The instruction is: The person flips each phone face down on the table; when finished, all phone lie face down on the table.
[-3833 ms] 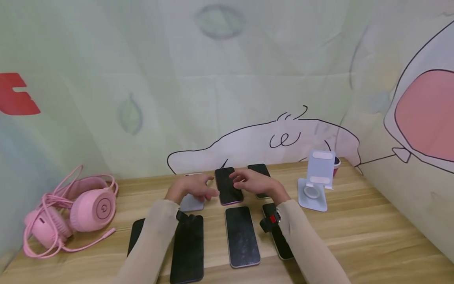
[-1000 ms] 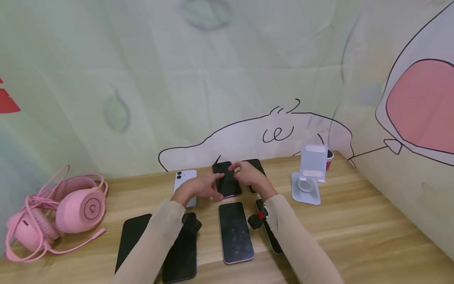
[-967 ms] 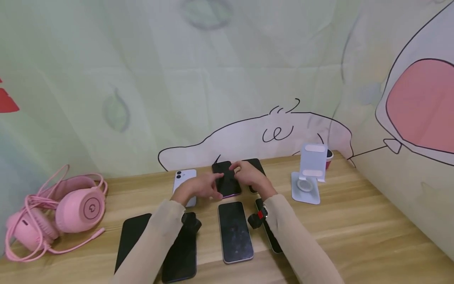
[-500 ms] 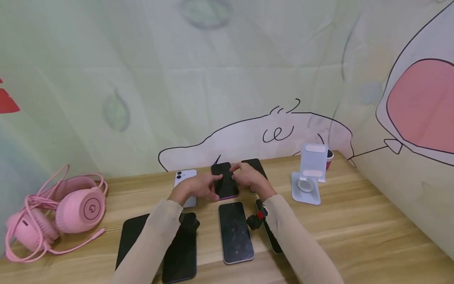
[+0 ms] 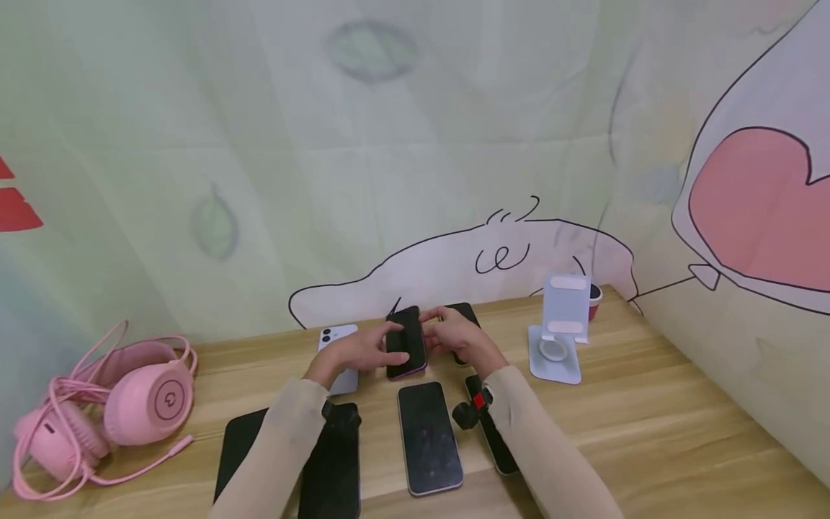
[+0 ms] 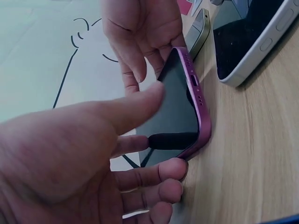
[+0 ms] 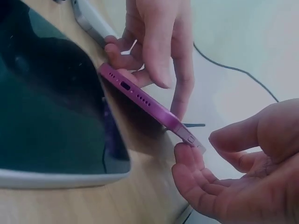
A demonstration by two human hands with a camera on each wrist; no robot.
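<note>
A smartphone (image 5: 413, 337) with a black screen and a purple-pink frame is tilted at the back of the table, its right side raised. In the left wrist view its frame (image 6: 204, 119) shows speaker holes and a charging port. My left hand (image 5: 358, 349) holds its left edge, fingertips at the side and thumb over the screen. At the opposite edge, fingers of my right hand (image 5: 459, 337) are curled against the side and underneath. The right wrist view shows a shadow below the phone and my right thumb (image 7: 233, 140) off the screen.
A pale blue phone (image 5: 345, 383) lies left, a dark phone (image 5: 465, 311) right. Nearer are a grey-framed phone (image 5: 430, 440), a black phone (image 5: 501, 447), and two black devices partly under my left sleeve. Pink headphones (image 5: 170, 396), a light blue stand (image 5: 566, 306) and a small pot (image 5: 594, 306) flank them.
Earlier both hands hovered by the purple-framed phone, which lay flat. It has since shifted slightly left, and its right side has come up between my hands. My view has tipped up a little.
</note>
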